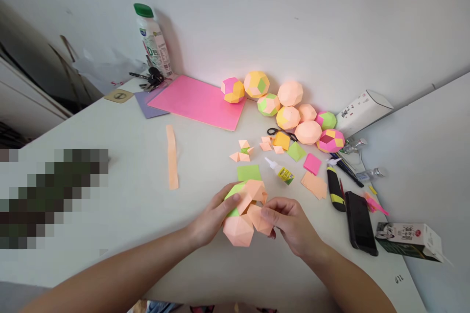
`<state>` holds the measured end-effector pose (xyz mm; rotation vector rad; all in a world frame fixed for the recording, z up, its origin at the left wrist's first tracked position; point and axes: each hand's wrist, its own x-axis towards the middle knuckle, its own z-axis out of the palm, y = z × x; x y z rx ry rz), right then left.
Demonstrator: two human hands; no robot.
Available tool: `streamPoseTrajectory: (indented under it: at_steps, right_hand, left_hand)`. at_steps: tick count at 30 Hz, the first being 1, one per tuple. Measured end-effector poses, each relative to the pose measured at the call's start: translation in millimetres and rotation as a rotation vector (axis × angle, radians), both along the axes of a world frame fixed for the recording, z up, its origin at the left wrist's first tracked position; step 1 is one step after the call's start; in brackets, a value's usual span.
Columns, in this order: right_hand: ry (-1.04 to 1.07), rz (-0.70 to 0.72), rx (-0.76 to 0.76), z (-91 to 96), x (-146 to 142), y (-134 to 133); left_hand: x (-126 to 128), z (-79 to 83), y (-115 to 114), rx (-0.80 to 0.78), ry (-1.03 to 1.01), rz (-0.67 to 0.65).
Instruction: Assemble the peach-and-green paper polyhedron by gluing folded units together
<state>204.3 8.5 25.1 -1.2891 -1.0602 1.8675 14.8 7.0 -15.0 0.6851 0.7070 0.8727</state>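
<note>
A partly assembled folded-paper ball [238, 230], peach with light green panels, is held low over the table between my hands. My left hand [216, 210] grips it from the left, thumb on the upper panels. On the right side, my right hand [286, 220] pinches a peach flap of the ball between thumb and fingers. A dark gap shows between the panels near that flap. Just beyond the ball lie a green paper square [248, 172], a small glue bottle [285, 174] with a white nozzle, and several small folded peach pieces [240, 157].
Several finished paper balls [290, 93] cluster by the wall near black scissors [272, 131]. Pink paper [198, 102] and a white bottle [156, 44] stand back left; a peach strip [172, 156] lies left. At right are a cutter [335, 188], phone [361, 222] and carton [409, 240].
</note>
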Motion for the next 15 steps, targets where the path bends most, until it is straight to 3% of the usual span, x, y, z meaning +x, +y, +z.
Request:
streamPoseTrajectory:
  at_steps: [15]
  right_hand:
    - [-0.107,0.085,0.159,11.9,0.8,-4.3]
  left_hand:
    - [0.8,-0.5,0.1,0.028,0.14,-0.037]
